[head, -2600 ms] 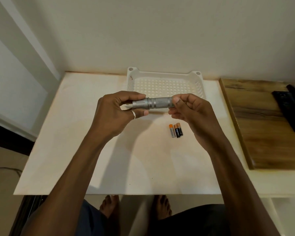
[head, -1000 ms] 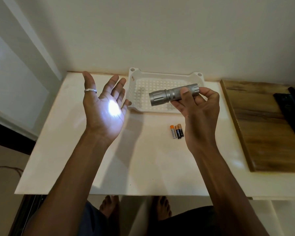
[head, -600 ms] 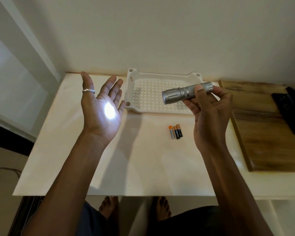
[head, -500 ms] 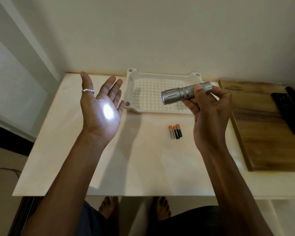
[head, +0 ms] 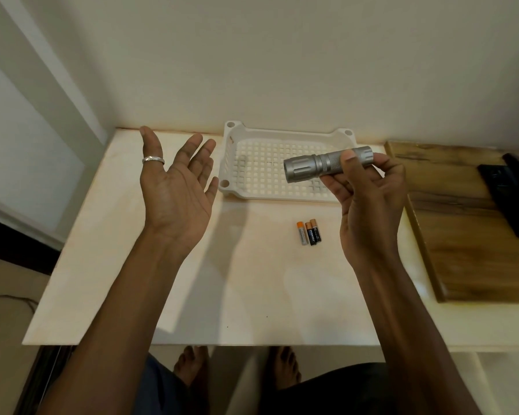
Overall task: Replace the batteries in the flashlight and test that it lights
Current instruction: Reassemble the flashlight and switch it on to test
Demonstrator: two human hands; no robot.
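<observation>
the left hand (head: 177,190) is raised over the left part of the pale table (head: 252,295), forearm rising from the near edge, palm turned up and to the right. its fingers are straight and slightly spread and it holds nothing; a silver ring (head: 153,160) sits on the thumb, which points to the far side. the right hand (head: 369,205) is lifted at about the same height, wrist bent, gripping the silver flashlight (head: 318,166): the thumb lies across the near side of the knurled barrel and the curled fingers wrap behind and under the tail end. the flashlight lies almost level in the air, above the right part of the white perforated tray (head: 288,134), its wider head pointing left toward the open palm and well apart from it. three small batteries (head: 309,232) lie side by side on the table, touching one another, just near of the tray and between the two forearms. to the right a wooden board (head: 477,250) carries a dark object (head: 516,199) at the frame edge. bare feet (head: 192,366) show below the table's near edge.
</observation>
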